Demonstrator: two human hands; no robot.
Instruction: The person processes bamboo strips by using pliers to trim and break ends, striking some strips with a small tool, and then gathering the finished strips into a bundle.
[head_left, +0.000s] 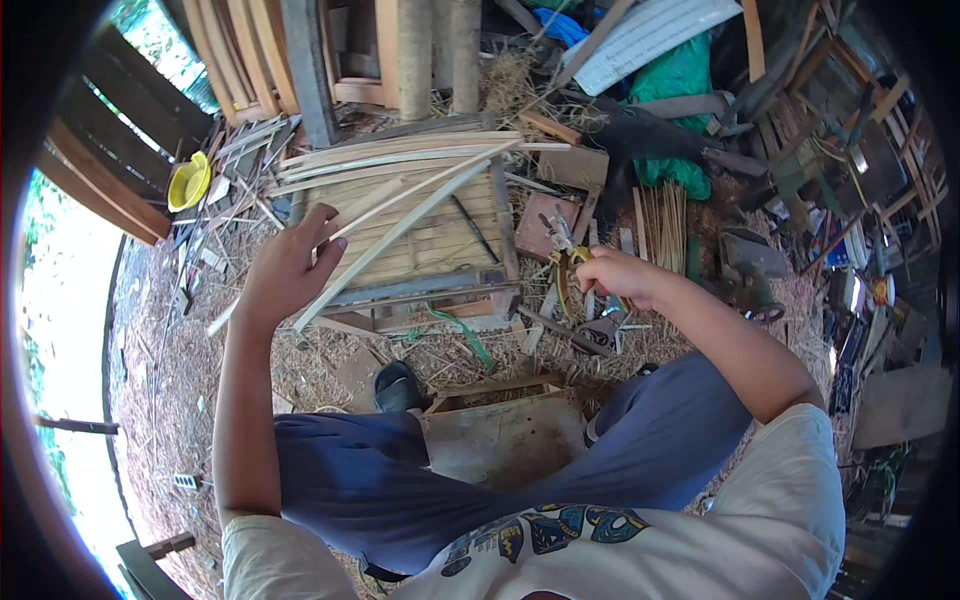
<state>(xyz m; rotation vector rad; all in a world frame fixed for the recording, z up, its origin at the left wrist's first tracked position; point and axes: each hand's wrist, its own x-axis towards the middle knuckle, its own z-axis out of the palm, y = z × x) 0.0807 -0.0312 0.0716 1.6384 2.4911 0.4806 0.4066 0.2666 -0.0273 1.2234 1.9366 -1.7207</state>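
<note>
My left hand (292, 259) is above the left side of a low slatted wooden table (439, 232). A thin wooden strip (427, 180) runs slantwise between its thumb and forefinger, and the other fingers are partly hidden. Just below that strip lies a wider pale strip (405, 229), also slanting over the tabletop. To the right of the table, my right hand (622, 277) is curled around the yellow handles of a plier-like hand tool (566, 238). The tool's metal jaws point up and away from me; my fingers cover part of the handles.
Several long wooden strips (405, 154) lie along the table's far edge, and a dark slim rod (474, 229) rests on its slats. A reddish block (546, 225) and a bundle of thin sticks (663, 229) are at right. A yellow basin (189, 182) stands far left. Shavings cover the ground.
</note>
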